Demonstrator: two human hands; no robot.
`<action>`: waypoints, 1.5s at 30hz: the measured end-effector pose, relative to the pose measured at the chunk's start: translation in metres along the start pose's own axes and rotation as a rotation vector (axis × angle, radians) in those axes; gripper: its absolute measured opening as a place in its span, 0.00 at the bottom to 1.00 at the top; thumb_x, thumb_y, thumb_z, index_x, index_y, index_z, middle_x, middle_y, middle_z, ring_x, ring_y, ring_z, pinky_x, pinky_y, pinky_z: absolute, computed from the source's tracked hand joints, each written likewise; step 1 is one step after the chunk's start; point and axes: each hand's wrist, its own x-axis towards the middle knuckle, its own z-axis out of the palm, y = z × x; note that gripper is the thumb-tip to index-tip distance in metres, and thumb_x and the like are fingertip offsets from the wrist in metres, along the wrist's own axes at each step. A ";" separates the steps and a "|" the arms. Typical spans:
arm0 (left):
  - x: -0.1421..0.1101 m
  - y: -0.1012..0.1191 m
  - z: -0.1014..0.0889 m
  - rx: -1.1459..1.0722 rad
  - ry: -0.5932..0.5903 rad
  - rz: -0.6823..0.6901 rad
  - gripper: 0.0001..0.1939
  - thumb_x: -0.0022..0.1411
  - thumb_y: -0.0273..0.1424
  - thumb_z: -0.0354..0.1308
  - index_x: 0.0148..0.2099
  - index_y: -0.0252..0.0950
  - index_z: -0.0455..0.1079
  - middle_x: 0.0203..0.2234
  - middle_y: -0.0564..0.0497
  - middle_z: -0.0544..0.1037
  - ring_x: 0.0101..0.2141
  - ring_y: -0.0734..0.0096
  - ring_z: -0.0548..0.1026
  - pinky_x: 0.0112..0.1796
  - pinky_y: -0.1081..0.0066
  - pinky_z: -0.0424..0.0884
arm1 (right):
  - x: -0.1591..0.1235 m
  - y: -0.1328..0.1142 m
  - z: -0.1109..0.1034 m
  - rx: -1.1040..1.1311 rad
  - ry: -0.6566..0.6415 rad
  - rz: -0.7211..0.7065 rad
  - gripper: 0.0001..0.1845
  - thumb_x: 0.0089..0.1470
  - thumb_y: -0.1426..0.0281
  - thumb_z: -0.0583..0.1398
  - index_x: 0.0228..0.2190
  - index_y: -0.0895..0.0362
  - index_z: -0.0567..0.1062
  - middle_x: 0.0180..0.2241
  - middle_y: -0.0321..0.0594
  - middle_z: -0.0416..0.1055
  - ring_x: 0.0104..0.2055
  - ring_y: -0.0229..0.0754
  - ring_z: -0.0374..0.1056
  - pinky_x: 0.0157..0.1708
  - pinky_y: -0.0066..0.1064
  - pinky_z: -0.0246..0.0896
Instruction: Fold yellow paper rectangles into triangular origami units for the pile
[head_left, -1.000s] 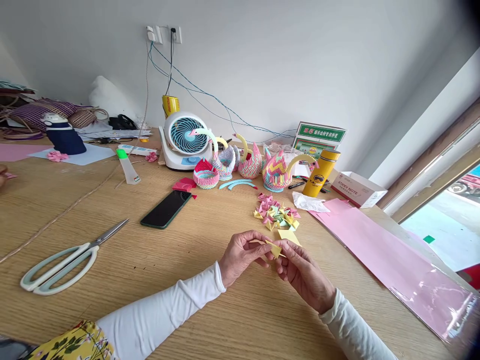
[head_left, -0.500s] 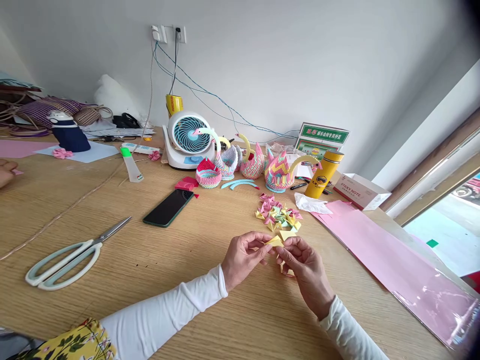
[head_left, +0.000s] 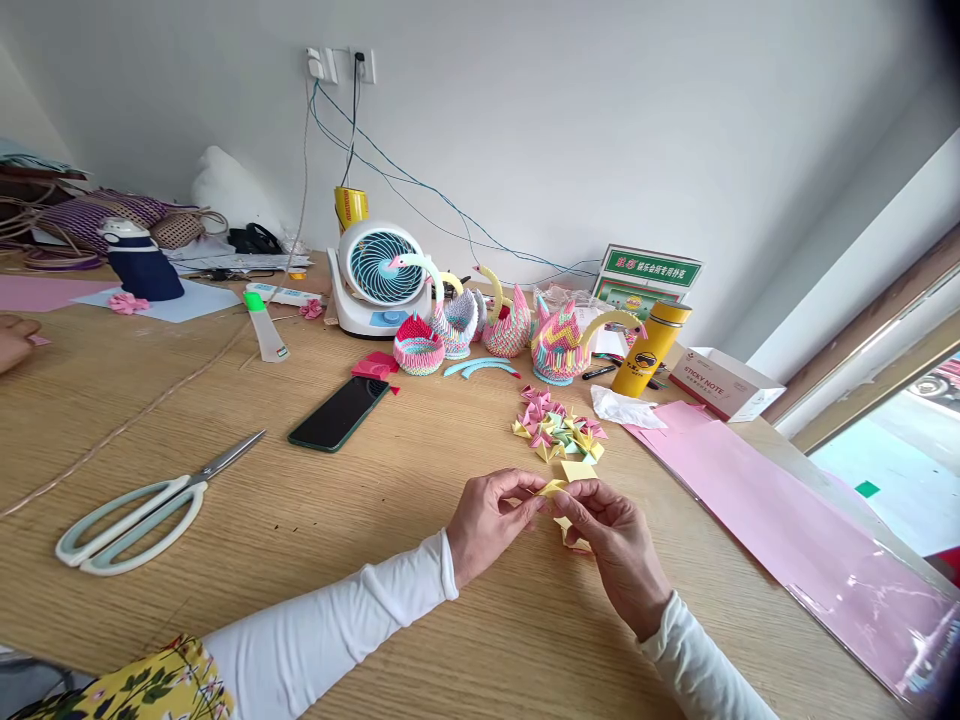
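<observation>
Between my two hands is a small piece of folded yellow paper (head_left: 553, 488). My left hand (head_left: 495, 520) pinches its left side, and my right hand (head_left: 615, 535) pinches its right side; the fingertips cover much of it. Just beyond the fingers lies a flat yellow paper piece (head_left: 578, 470). More yellow paper (head_left: 571, 533) lies on the table, partly hidden behind my right hand. A pile of folded pink, yellow and green paper pieces (head_left: 555, 425) sits a little farther back.
Scissors (head_left: 131, 520) and a phone (head_left: 339, 413) lie left on the table (head_left: 360, 600). Behind stand a fan (head_left: 384, 275), several paper swans (head_left: 559, 345) and a yellow bottle (head_left: 649, 350). Pink paper sheets (head_left: 780, 530) lie right. Another person's hand (head_left: 15, 340) shows at the left edge.
My fingers have drawn closer together around the yellow paper, and less of it shows. The whole view has shifted slightly.
</observation>
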 end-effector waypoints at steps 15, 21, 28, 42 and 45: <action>0.000 0.002 0.002 -0.123 -0.037 -0.121 0.17 0.54 0.39 0.61 0.41 0.32 0.75 0.33 0.46 0.81 0.34 0.63 0.79 0.33 0.73 0.74 | 0.003 0.005 -0.004 0.039 0.047 -0.068 0.15 0.41 0.65 0.70 0.27 0.56 0.71 0.27 0.35 0.72 0.26 0.36 0.66 0.21 0.23 0.60; -0.001 0.001 0.003 -0.147 -0.035 -0.138 0.17 0.53 0.40 0.62 0.39 0.32 0.75 0.32 0.46 0.81 0.34 0.63 0.79 0.32 0.73 0.73 | 0.005 0.009 -0.006 -0.060 0.045 -0.131 0.14 0.43 0.63 0.69 0.29 0.55 0.72 0.28 0.36 0.72 0.24 0.35 0.64 0.19 0.25 0.58; -0.001 0.001 0.004 -0.216 -0.018 -0.182 0.17 0.51 0.39 0.64 0.38 0.31 0.74 0.32 0.46 0.81 0.34 0.64 0.79 0.32 0.74 0.73 | 0.004 0.010 -0.003 -0.129 0.100 -0.147 0.15 0.43 0.62 0.69 0.31 0.55 0.74 0.27 0.37 0.72 0.23 0.36 0.64 0.17 0.25 0.56; -0.002 0.005 0.004 -0.209 -0.022 -0.164 0.15 0.52 0.39 0.63 0.37 0.32 0.73 0.30 0.47 0.80 0.33 0.65 0.79 0.32 0.74 0.73 | 0.005 0.005 -0.001 -0.099 -0.010 0.017 0.19 0.42 0.54 0.67 0.25 0.58 0.76 0.19 0.36 0.69 0.18 0.33 0.57 0.17 0.26 0.50; -0.002 0.006 0.004 -0.220 -0.031 -0.164 0.15 0.52 0.38 0.63 0.38 0.31 0.73 0.29 0.47 0.80 0.33 0.66 0.79 0.32 0.74 0.72 | 0.004 0.004 0.000 -0.082 -0.017 0.027 0.19 0.43 0.54 0.67 0.26 0.58 0.76 0.19 0.36 0.69 0.18 0.32 0.57 0.17 0.25 0.50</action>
